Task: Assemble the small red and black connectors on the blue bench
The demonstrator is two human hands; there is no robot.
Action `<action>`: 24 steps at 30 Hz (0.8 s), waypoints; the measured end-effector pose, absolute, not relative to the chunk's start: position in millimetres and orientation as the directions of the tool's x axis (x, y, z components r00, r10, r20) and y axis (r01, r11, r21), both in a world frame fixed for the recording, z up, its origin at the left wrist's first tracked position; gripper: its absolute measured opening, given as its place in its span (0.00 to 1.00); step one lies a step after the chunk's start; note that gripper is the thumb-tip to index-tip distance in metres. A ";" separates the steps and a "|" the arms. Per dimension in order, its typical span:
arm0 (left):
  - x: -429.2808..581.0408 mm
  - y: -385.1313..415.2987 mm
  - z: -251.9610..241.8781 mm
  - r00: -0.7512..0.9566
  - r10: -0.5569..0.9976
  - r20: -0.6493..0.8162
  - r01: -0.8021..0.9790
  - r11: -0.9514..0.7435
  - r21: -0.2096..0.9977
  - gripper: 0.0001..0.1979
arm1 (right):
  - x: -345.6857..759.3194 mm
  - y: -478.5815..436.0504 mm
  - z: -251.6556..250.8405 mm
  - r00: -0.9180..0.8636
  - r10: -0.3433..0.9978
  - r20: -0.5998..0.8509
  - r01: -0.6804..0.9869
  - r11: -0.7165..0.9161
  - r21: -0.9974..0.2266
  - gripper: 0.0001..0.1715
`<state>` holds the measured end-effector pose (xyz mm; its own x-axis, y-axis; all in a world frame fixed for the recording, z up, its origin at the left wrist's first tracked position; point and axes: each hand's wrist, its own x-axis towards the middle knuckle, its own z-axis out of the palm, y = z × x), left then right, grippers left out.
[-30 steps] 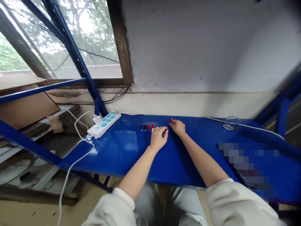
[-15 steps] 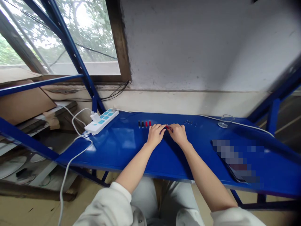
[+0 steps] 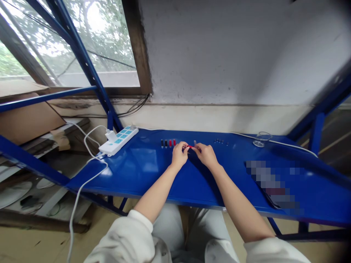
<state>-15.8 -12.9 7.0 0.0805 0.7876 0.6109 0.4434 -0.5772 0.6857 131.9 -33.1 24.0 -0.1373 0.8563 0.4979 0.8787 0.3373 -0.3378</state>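
Observation:
My left hand (image 3: 180, 156) and my right hand (image 3: 207, 155) meet above the middle of the blue table (image 3: 148, 179). Between their fingertips is a small red tube-like piece (image 3: 190, 147), pinched from both sides. Its exact kind is too small to make out. Just left of my left hand stand two black pieces (image 3: 166, 143) and two red pieces (image 3: 170, 143) in a row, with pale metallic lower ends. A small greyish piece (image 3: 195, 142) shows behind my right fingertips. Several tiny metal parts (image 3: 218, 141) lie farther right.
A white power strip (image 3: 117, 141) with a plugged-in adapter lies on the table's left end, its cable hanging over the edge. At the back right stands a clear round container (image 3: 261, 139). A blurred-out flat item (image 3: 270, 186) lies right of my forearm. Blue frame posts (image 3: 319, 135) flank the table.
My left fingers have curled in and my hands have drawn slightly apart, so more of the red piece shows between them. The view has shifted slightly.

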 end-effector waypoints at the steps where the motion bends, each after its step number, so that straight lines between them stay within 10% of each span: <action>1: -16.1 -13.0 7.9 0.053 0.788 0.613 0.427 -0.573 0.700 0.03 | 132.3 -33.1 23.5 -0.099 0.865 0.492 0.876 0.310 -0.369 0.16; 24: -16.4 -14.5 15.4 -0.156 0.824 0.545 0.202 -0.514 0.834 0.07 | 132.5 -27.7 11.8 -0.097 0.881 0.463 0.811 0.340 -0.477 0.15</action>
<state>-16.4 -14.5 15.4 -0.1563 0.8236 0.5452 0.2019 -0.5137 0.8339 132.5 -27.7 11.8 -0.0966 0.8809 0.4633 0.8107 0.3397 -0.4769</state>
